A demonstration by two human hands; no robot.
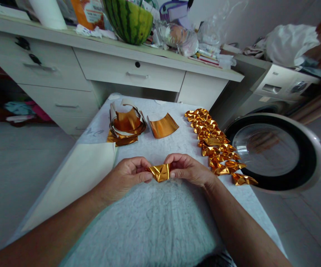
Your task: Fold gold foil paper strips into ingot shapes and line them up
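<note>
Between my two hands, over the middle of the cloth-covered table point(160, 222), is a folded piece of gold foil paper point(160, 172). My left hand point(132, 171) pinches its left end between thumb and fingers. The right end is pinched the same way by my right hand point(185, 168). Beyond them lies a single curved gold sheet point(164, 126). To its left sits a loose stack of curled gold sheets point(127, 122) with pale backs. Rows of folded gold foil pieces point(216, 142) run down the table's right side, with one separate folded piece point(243, 179) at the near end.
A pale sheet point(74, 181) covers the table's left edge. White drawers point(138, 74) stand behind, topped by a cut watermelon point(129, 20), plastic bags and packets. The open round door point(274, 152) of a washing machine point(282, 85) is close to the table's right edge.
</note>
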